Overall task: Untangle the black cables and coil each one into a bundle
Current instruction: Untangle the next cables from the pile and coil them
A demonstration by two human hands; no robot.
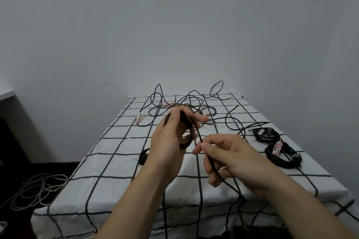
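My left hand grips a small coil of black cable above the middle of the checked tablecloth. The loose run of that same cable passes through my right hand, pinched between thumb and fingers, and trails down over the table's front edge. Behind my hands a tangle of loose black cables with taped white ends lies across the far part of the table. Two finished black bundles sit at the right side.
A short black strap or cable piece lies left of my left wrist. A pale cable heap lies on the dark floor at the left. A grey wall rises behind the table, and a dark piece of furniture stands at far left.
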